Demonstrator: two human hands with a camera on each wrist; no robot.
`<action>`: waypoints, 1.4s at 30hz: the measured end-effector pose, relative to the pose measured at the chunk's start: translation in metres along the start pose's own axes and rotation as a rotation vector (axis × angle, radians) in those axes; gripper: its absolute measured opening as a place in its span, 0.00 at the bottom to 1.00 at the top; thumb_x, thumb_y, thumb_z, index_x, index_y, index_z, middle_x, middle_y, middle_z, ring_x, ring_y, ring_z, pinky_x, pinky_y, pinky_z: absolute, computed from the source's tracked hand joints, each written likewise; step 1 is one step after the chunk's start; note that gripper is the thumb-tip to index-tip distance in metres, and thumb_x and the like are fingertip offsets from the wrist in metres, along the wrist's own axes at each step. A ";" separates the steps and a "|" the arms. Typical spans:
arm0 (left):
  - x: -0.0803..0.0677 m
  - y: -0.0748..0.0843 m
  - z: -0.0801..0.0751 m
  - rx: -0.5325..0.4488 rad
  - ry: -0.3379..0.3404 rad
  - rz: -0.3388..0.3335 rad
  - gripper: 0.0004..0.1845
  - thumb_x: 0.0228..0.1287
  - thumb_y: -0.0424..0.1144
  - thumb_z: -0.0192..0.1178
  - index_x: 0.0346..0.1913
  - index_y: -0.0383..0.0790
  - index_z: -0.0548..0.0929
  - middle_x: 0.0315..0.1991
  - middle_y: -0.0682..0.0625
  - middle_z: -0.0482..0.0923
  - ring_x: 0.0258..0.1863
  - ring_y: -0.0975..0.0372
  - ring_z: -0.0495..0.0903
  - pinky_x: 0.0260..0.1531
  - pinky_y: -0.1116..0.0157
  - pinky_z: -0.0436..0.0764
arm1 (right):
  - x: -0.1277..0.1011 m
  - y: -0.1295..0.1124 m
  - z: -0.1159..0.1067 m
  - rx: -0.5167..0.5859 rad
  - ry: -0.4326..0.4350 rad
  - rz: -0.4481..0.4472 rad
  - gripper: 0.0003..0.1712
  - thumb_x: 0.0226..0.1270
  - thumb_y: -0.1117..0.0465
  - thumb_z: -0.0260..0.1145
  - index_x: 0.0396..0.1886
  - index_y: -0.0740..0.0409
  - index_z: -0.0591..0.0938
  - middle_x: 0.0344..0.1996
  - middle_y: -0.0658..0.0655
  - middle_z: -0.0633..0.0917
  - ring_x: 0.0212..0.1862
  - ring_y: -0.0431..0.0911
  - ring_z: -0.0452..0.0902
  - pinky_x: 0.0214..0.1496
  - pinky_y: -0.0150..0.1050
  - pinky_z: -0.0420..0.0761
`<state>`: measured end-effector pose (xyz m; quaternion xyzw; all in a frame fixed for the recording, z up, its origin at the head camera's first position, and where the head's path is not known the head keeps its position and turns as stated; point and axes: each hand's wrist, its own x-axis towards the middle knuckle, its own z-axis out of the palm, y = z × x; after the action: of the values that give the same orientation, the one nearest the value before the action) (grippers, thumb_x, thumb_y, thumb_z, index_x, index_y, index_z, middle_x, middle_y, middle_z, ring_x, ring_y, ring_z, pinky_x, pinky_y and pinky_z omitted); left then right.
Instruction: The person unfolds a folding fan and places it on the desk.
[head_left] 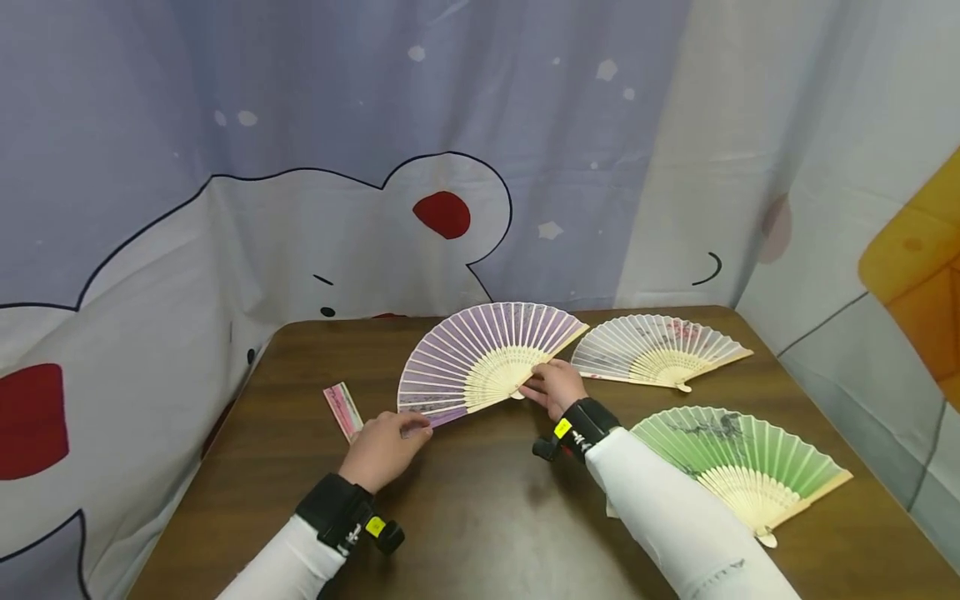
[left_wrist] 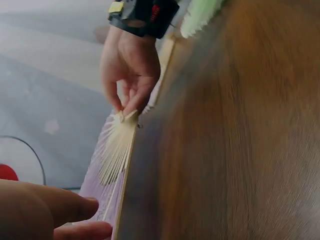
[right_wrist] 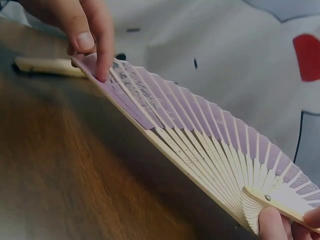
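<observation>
Item: purple paper folding fan with pale bamboo ribs [head_left: 487, 354], spread open, lying at the middle of the dark brown wooden table [head_left: 465, 517].

Right hand [head_left: 553, 387]: pinches the rivet end of the purple fan between thumb and fingers.

Left hand [head_left: 384, 450]: fingertips [right_wrist: 102, 60] rest on the fan's outer left guard rib, thumb [right_wrist: 80, 37] hovering above; a light hold, not a full grip.

Handling note: the pivot should probably stay pinned while the left guard is guided along evenly, so the paper pleats do not crease.

Nearby: closed pink folded fan [head_left: 342, 410] left of the purple fan; open white paper fan [head_left: 656, 352] to its right; open green paper fan [head_left: 738, 471] right and nearer.
</observation>
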<state>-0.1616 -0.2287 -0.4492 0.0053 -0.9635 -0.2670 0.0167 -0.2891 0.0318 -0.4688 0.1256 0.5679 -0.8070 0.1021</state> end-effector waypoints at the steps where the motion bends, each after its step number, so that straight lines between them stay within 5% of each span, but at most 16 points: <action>1: 0.003 -0.001 0.001 0.017 -0.011 0.001 0.12 0.66 0.50 0.63 0.48 0.52 0.88 0.44 0.49 0.85 0.47 0.48 0.80 0.41 0.48 0.73 | 0.003 0.001 0.001 0.002 0.010 0.005 0.06 0.70 0.72 0.54 0.44 0.66 0.69 0.36 0.59 0.74 0.31 0.46 0.77 0.39 0.40 0.86; 13: 0.042 -0.013 0.005 0.147 -0.132 -0.090 0.19 0.67 0.55 0.59 0.55 0.54 0.86 0.50 0.42 0.81 0.48 0.45 0.73 0.46 0.46 0.69 | 0.030 0.010 0.013 -0.006 0.118 0.069 0.11 0.66 0.76 0.55 0.47 0.70 0.70 0.37 0.64 0.75 0.31 0.48 0.79 0.40 0.42 0.87; 18: 0.047 -0.015 0.005 0.189 -0.117 -0.103 0.19 0.67 0.57 0.59 0.56 0.56 0.86 0.50 0.41 0.77 0.52 0.44 0.71 0.50 0.44 0.69 | 0.033 0.007 0.015 -0.012 0.130 0.115 0.19 0.68 0.76 0.55 0.57 0.78 0.69 0.42 0.68 0.78 0.34 0.50 0.82 0.40 0.41 0.87; 24: 0.048 -0.016 0.005 0.223 -0.094 -0.084 0.20 0.68 0.56 0.58 0.56 0.54 0.85 0.57 0.38 0.69 0.59 0.41 0.64 0.57 0.40 0.64 | 0.037 0.007 0.018 -0.089 0.180 0.149 0.13 0.66 0.76 0.56 0.49 0.78 0.73 0.28 0.66 0.82 0.22 0.47 0.81 0.28 0.36 0.86; 28: 0.047 -0.012 0.005 0.259 -0.089 -0.073 0.22 0.67 0.55 0.59 0.60 0.52 0.83 0.60 0.37 0.66 0.61 0.40 0.61 0.60 0.39 0.61 | 0.041 0.007 0.020 -0.144 0.224 0.127 0.20 0.61 0.78 0.57 0.54 0.73 0.66 0.27 0.66 0.80 0.18 0.46 0.80 0.23 0.37 0.84; 33: 0.046 -0.008 0.004 0.271 -0.098 -0.065 0.23 0.68 0.55 0.58 0.61 0.51 0.83 0.59 0.39 0.69 0.58 0.41 0.65 0.56 0.40 0.64 | 0.044 0.007 0.020 -0.289 0.239 0.091 0.21 0.61 0.76 0.57 0.55 0.72 0.67 0.26 0.63 0.78 0.15 0.43 0.77 0.17 0.33 0.80; 38: 0.047 -0.009 0.002 0.269 -0.124 -0.054 0.22 0.70 0.54 0.56 0.61 0.50 0.82 0.57 0.40 0.76 0.53 0.43 0.70 0.51 0.41 0.67 | 0.047 0.007 0.017 -0.612 0.208 0.052 0.05 0.61 0.72 0.59 0.35 0.70 0.79 0.13 0.56 0.77 0.10 0.41 0.69 0.10 0.30 0.70; 42: 0.046 -0.009 0.001 0.253 -0.135 -0.054 0.22 0.70 0.54 0.57 0.61 0.48 0.82 0.56 0.40 0.77 0.51 0.43 0.72 0.50 0.42 0.67 | 0.045 0.006 0.017 -0.805 0.166 0.018 0.06 0.57 0.71 0.62 0.22 0.64 0.80 0.09 0.54 0.75 0.11 0.43 0.67 0.11 0.32 0.67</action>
<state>-0.2074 -0.2367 -0.4528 0.0155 -0.9879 -0.1436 -0.0560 -0.3315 0.0131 -0.4828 0.1452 0.8436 -0.5064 0.1040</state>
